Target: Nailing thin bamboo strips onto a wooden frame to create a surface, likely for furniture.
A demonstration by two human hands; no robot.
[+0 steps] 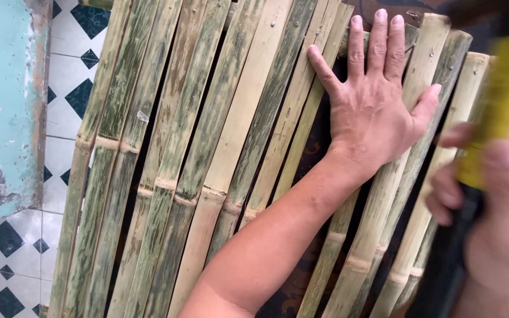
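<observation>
A panel of split bamboo slats (195, 147), green and pale yellow, runs lengthwise away from me and fills most of the view. My left hand (375, 100) lies flat on the slats at the upper right, fingers spread and pointing away, pressing them down. My right hand (493, 206), blurred at the right edge, is wrapped around a tool with a black grip and a yellow shaft (496, 112) that rises toward the top right corner. The tool's head is out of view.
White floor tiles with dark diamond shapes (69, 94) show at the left. A peeling turquoise wall or post (4, 106) stands at the far left. Dark gaps between the slats show under my left forearm.
</observation>
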